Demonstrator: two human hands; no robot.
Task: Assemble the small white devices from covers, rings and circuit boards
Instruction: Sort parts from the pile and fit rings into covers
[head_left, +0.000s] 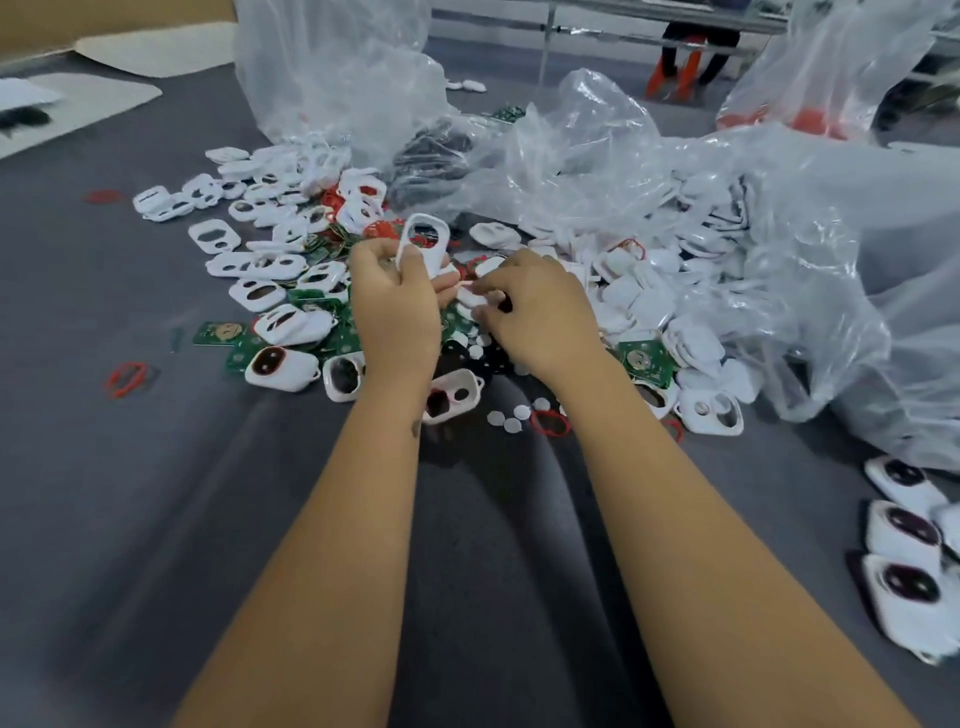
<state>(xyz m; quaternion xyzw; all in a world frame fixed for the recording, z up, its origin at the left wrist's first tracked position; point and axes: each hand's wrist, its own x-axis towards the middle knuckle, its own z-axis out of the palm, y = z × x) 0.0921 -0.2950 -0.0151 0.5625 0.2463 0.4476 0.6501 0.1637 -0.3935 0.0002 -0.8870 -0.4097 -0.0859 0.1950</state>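
Note:
My left hand (395, 306) grips a white cover (425, 240) with two oval holes, held upright over the heap. My right hand (535, 312) sits just to its right, fingers curled and pinching a small white piece (470, 297) at the fingertips. Beneath both hands lies a heap of white covers (262, 265), green circuit boards (221, 332), red rings (549, 422) and small white round discs (511, 418). Three assembled white devices (904, 535) with dark lenses lie at the right edge.
Crumpled clear plastic bags (753, 218) holding more white parts cover the back and right of the grey cloth table (130, 493). A loose red ring (127, 378) lies at the left. White sheets (93, 98) sit at the far left.

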